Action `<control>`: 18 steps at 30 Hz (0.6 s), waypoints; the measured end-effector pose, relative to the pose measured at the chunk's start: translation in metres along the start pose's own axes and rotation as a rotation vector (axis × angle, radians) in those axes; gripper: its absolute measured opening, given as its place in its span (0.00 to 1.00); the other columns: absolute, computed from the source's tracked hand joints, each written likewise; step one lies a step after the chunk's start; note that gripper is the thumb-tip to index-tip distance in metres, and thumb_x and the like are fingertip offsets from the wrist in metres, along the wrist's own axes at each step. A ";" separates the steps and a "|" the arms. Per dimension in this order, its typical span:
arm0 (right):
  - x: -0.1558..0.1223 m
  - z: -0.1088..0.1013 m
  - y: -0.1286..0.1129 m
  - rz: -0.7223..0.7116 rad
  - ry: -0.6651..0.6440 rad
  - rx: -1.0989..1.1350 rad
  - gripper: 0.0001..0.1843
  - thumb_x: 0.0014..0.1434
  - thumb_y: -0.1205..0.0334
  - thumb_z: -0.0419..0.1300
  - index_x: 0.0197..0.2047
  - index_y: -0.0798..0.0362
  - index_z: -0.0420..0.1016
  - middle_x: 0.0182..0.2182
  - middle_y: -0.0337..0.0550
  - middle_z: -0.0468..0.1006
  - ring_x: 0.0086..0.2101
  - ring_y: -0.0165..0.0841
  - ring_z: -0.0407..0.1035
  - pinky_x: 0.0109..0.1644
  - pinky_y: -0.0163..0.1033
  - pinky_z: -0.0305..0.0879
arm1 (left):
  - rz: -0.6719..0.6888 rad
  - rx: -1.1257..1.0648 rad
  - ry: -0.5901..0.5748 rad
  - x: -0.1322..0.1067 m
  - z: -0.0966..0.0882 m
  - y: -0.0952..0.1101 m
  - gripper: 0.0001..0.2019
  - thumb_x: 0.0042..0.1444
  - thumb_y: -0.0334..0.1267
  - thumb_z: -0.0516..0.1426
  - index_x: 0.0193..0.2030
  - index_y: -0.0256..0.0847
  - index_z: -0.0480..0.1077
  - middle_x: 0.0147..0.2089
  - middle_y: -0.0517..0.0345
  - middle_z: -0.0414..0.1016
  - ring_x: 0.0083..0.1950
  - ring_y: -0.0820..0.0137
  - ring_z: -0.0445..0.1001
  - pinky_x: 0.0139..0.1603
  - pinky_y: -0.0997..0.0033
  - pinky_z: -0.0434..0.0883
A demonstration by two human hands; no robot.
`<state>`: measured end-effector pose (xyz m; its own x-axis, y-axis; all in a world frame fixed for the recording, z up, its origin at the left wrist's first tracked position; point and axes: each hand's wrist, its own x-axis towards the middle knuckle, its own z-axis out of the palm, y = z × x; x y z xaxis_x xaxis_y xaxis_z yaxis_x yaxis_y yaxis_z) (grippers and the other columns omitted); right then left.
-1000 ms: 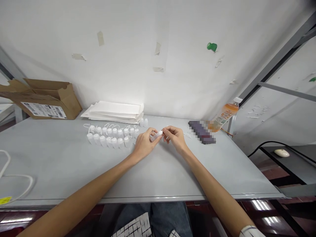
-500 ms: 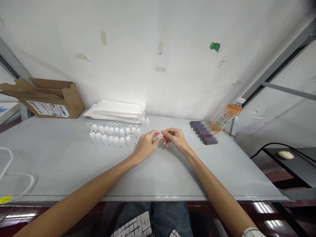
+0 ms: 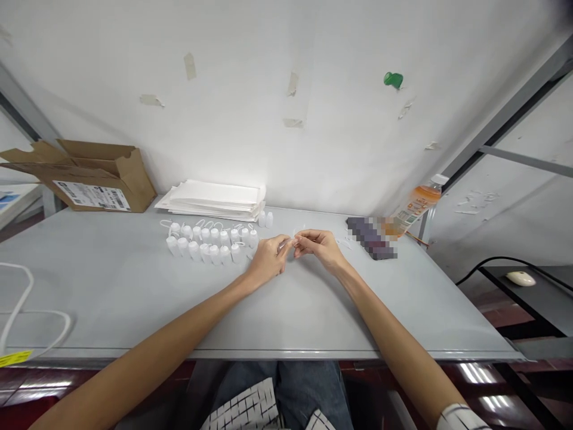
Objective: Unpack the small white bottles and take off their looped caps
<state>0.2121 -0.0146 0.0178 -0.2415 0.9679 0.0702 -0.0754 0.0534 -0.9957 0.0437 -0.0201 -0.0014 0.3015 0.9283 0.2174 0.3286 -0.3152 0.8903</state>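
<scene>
1. Looks like a small, pale plastic bottle [image 3: 282, 243], mostly hidden by fingers; probably very light, thin-walled and slightly springy under a squeeze.
2. Probably smooth enough to roll or slip between fingertips, but hardly fragile: more likely to dent than to break.
3. Best held around the body, with light pressure, leaving the end free for a fingertip pinch.
4. Lies within the left hand [image 3: 267, 259], apparently raised off the surface [image 3: 290, 316], with one end toward the right hand [image 3: 319, 243].
5. On the left, curled thumb and fingers around the bottle, firmly enough to keep it steady.
6. On the right, thumb and fingertips pressed together at or just beside that end; too small to tell exactly what is pinched.
7. Farther left, near the left hand, two rows of similar upright bottles [image 3: 205, 253].
</scene>
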 end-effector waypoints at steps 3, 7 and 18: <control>0.000 -0.002 -0.002 -0.034 -0.030 -0.030 0.18 0.47 0.49 0.71 0.32 0.56 0.80 0.27 0.42 0.77 0.25 0.31 0.73 0.36 0.41 0.73 | 0.020 0.003 0.009 0.000 -0.001 0.000 0.18 0.64 0.50 0.50 0.37 0.38 0.73 0.11 0.68 0.61 0.12 0.76 0.62 0.18 0.78 0.62; 0.000 -0.003 -0.003 -0.047 -0.025 -0.058 0.17 0.48 0.50 0.71 0.34 0.56 0.80 0.27 0.42 0.77 0.26 0.31 0.73 0.37 0.42 0.72 | 0.017 -0.028 -0.002 0.001 -0.001 -0.001 0.18 0.64 0.51 0.49 0.33 0.39 0.71 0.13 0.68 0.59 0.12 0.76 0.64 0.15 0.80 0.60; -0.003 -0.006 -0.012 -0.110 -0.031 -0.138 0.17 0.48 0.51 0.70 0.36 0.55 0.82 0.30 0.43 0.79 0.27 0.31 0.71 0.38 0.42 0.70 | -0.148 -0.481 -0.153 0.005 -0.003 0.006 0.23 0.57 0.58 0.55 0.28 0.38 0.63 0.20 0.68 0.59 0.12 0.74 0.69 0.08 0.79 0.59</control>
<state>0.2191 -0.0166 0.0294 -0.2687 0.9464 0.1789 0.0298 0.1938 -0.9806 0.0440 -0.0164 0.0060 0.4217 0.9056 0.0463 -0.0594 -0.0234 0.9980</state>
